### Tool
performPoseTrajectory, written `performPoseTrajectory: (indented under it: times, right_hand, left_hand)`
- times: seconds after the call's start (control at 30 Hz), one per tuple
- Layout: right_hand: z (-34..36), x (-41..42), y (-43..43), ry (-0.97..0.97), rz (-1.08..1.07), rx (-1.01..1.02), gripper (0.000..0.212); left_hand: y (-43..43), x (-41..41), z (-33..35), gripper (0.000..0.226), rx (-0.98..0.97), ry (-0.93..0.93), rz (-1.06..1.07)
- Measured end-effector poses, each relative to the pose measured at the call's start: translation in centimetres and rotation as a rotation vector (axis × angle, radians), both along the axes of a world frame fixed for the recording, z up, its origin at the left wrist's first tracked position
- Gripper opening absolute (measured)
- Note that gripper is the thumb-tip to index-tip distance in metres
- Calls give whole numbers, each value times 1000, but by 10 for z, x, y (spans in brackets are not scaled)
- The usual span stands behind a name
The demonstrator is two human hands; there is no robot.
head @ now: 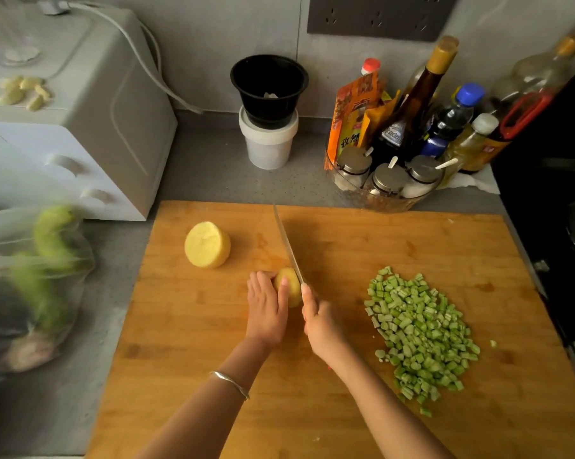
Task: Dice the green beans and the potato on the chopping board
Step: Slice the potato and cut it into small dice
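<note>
Head view: L hand is lying flat mid-board, straight fingers pressing the potato piece just beyond it. R hand is gripping the knife, blade touching the piece's right side. Other half is sitting far-left, diced beans near-right on the board.

Open over bare wood at the near left and far right of the chopping board. Blocked mid-board by the left hand pressing a potato piece and the right hand gripping the knife, blade pointing to the far edge. Hemmed left of the blade by a potato half, right by diced green beans. Passable along the table behind the board, between stacked tubs and a white appliance. Walled at back right by bottles, at left by a plastic bag.
</note>
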State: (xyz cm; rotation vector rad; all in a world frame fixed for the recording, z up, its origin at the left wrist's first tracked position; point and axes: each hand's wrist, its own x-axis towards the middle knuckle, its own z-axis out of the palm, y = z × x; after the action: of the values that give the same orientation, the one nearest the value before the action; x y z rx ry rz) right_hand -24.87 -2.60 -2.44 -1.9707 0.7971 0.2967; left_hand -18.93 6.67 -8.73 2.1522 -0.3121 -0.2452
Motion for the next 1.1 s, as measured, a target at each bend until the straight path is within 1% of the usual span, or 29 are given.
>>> performPoseTrajectory:
  times: [0.07,0.13,0.23,0.3,0.4,0.5,0.73,0.87,1.0,1.1]
  right_hand:
    - [-5,5,-5,-2,-61,54,60]
    - [-8,1,-10,-22,-129,120,60]
    - [-8,-13,-15,-44,-166,154,59]
    - [-2,-22,-17,-66,-152,176,57]
    - [13,-30,-14,-132,-77,170,55]
    - [23,-35,-8,-177,-56,201,54]
    - [22,-42,1,-141,-29,158,55]
    - [15,-40,7,-99,-22,89,58]
    - [7,-27,10,-44,-15,37,59]
    - [0,-14,9,-3,-2,-8,62]
  left_hand:
    - [2,0,2,44,11,54,-38]
    - [6,1,4,38,-10,89,-47]
    - [13,2,6,30,-108,90,-35]
    - [18,2,4,30,-147,81,-34]
    - [22,-1,0,28,-136,75,-43]
    - [22,-2,0,25,-117,66,-49]
    - [21,-2,-1,22,-95,21,-56]
    - [21,-2,-3,21,-82,3,-62]
    - [20,-2,-6,25,-82,-19,-63]
    - [21,-2,-6,25,-89,1,-69]
